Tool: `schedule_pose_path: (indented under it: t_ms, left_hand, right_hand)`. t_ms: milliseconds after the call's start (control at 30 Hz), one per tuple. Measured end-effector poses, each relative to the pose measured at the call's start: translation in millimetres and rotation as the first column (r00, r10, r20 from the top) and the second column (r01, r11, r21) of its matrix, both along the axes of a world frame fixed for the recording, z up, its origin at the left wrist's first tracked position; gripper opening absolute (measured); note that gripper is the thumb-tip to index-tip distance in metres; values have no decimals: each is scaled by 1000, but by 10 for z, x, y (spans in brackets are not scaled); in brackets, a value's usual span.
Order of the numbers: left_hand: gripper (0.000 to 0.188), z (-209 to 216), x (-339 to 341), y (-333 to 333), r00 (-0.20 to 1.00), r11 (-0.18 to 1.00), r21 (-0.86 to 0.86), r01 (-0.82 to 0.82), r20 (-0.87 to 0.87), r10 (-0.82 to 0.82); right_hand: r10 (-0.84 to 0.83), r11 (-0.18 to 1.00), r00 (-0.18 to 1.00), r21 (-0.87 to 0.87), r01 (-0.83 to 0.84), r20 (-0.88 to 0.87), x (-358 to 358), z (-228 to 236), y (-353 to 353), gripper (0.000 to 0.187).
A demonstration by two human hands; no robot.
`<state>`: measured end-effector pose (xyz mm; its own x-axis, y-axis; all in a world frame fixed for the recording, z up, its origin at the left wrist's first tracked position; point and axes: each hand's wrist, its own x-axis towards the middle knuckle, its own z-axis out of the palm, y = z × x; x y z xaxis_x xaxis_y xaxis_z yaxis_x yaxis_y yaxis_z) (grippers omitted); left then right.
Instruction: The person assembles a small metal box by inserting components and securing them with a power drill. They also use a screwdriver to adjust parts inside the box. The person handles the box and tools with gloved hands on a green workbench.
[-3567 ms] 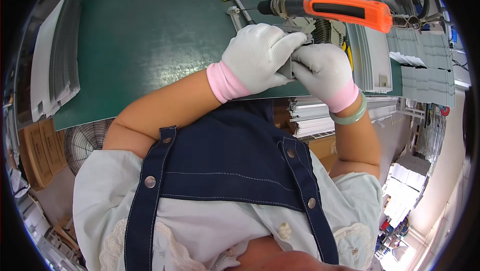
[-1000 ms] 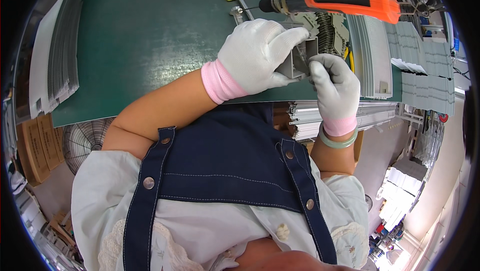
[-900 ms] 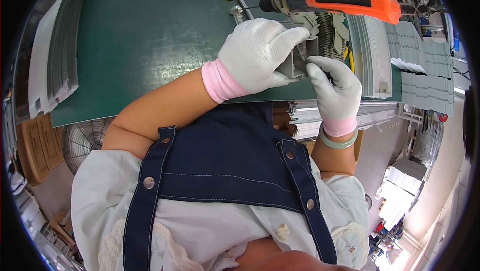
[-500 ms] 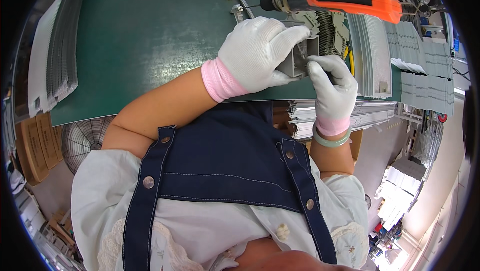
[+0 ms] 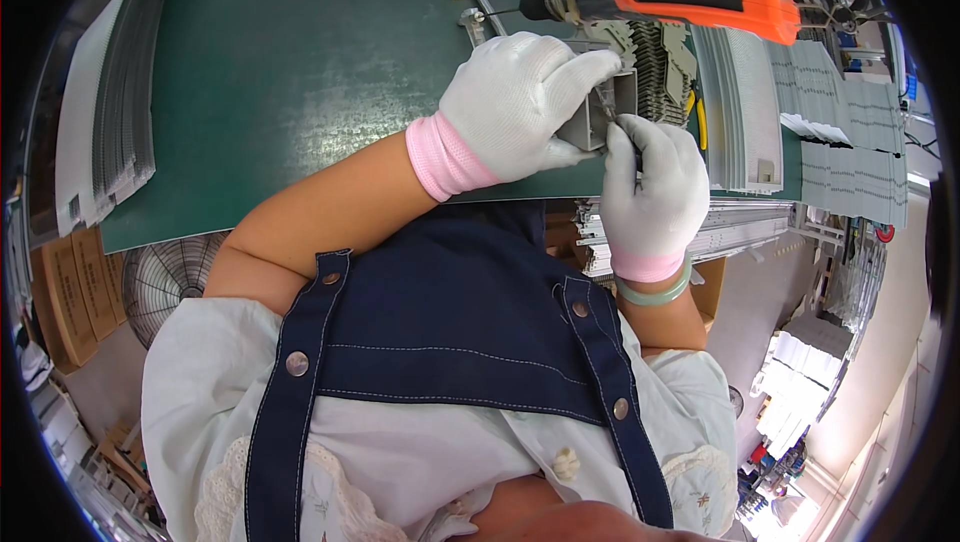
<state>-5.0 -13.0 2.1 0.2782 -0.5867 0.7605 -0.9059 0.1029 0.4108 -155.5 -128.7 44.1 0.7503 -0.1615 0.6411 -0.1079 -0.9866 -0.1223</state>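
My left hand (image 5: 520, 107), in a white glove with a pink cuff, grips a short grey metal profile piece (image 5: 590, 126) with an open, box-like end. Its thumb lies along the top and its fingers wrap the near side. My right hand (image 5: 655, 182), gloved alike, pinches at the profile's open end with thumb and forefinger. Whatever small thing lies between those fingertips is too hidden to name. Above both hands hangs an orange and black power screwdriver (image 5: 690, 0), its thin bit pointing left. A hammer (image 5: 482, 2) with a yellow-green tip lies just beyond my left hand.
The work stands on a green table (image 5: 270, 92). A row of grey metal brackets (image 5: 660, 67) and yellow-handled pliers (image 5: 701, 122) lie to the right. Stacked pale slats (image 5: 735, 107) stand beyond them; more slats (image 5: 110, 102) line the left edge. A fan (image 5: 170, 282) stands below left.
My right hand has shifted slightly left and down, its fingertips closer against the profile's open end. The left hand keeps its hold, nearly still.
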Motion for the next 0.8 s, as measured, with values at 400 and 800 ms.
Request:
schedule_pose_path:
  t_ms: [400, 800]
  left_hand:
    - [72, -3, 15, 43, 1000, 1000, -27, 1, 0, -1]
    - [77, 34, 8, 69, 1000, 1000, 8, -6, 4, 6]
  right_hand:
    - [123, 980, 992, 155, -121, 3, -58, -12, -11, 22]
    - [41, 665, 999, 747, -5, -30, 8, 62, -10, 13]
